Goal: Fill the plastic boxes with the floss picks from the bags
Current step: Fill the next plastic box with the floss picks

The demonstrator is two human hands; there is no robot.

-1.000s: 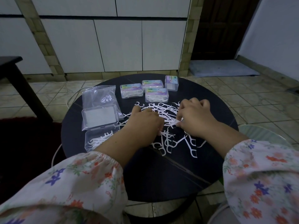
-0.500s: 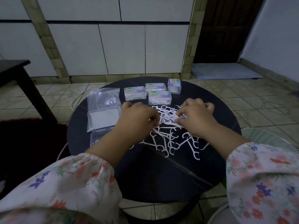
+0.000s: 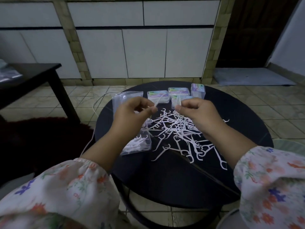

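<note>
Only blurred labels (image 3: 158, 93), unreadable.

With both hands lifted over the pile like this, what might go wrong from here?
1. The left hand and right hand each pinch thin white floss picks at one end; they may slip.
2. Loose white picks lie near the round black table's edge and may get knocked off.
</note>
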